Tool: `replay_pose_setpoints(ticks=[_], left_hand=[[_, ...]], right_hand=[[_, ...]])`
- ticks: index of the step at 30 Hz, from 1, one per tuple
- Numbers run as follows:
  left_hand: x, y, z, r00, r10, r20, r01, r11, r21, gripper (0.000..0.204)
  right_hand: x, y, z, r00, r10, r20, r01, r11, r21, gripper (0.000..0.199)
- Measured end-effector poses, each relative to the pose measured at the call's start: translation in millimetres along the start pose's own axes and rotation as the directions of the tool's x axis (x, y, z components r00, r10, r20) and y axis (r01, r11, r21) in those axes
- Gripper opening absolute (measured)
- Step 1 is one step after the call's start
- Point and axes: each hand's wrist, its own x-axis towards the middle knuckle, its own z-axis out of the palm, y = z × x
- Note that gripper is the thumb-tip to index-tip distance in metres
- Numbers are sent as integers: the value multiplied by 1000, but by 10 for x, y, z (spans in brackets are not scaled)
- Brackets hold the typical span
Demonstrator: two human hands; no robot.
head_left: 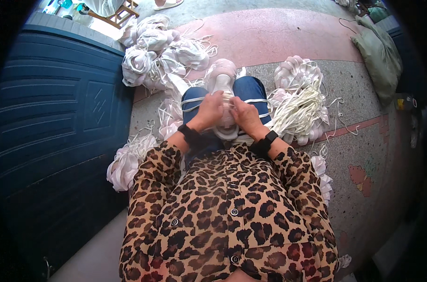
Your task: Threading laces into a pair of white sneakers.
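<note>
Two hands meet over the lap of a seated person in a leopard-print shirt [230,211] and blue jeans [251,89]. The left hand [209,112] is curled around the left side of a white bundle of cord loops [226,129] that rests on the thighs, its fingers folded narrow over the material. The right hand [244,115] grips the same bundle from the right, fingers bent tight on it, so both hands touch the bundle and nearly touch each other. Each wrist carries a black band [270,137]. A pale pink shoe [222,75] shows just beyond the hands, at the far end of the legs.

White cords [258,101] lie draped across the right thigh. To the right, just beside the knee, sits a heap of pale bundles with long loose strands [300,101] spilling toward the near side. A larger pile of similar white bundles [159,49] lies far left on the speckled floor [359,155], and more bundles [124,164] rest near the left elbow. A dark blue panel [54,122] fills the left side. A grey-green sack [378,51] lies far right, well apart from the hands.
</note>
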Motion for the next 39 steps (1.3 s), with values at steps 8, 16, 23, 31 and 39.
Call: replay_pose_setpoints(ticks=[8, 16, 23, 31, 39], left_hand=[[-52, 254, -280, 985, 82, 153, -135, 917, 376, 53], [-29, -25, -48, 996, -4, 87, -12, 982, 189, 53], [-127, 327, -425, 990, 53, 130, -94, 938, 334, 57], [-97, 268, -253, 976, 161, 144, -193, 949, 251, 37], [-170, 36, -206, 925, 377, 53, -375, 878, 298, 13]], right_hand=[[167, 110, -44, 986, -96, 140, 99, 995, -21, 29], [226, -26, -178, 971, -36, 237, 46, 998, -36, 34], [367, 40, -126, 919, -98, 382, 105, 994, 3, 33], [213, 119, -730, 929, 50, 367, -215, 880, 423, 28], [88, 10, -523, 718, 498, 486, -681, 359, 638, 22]])
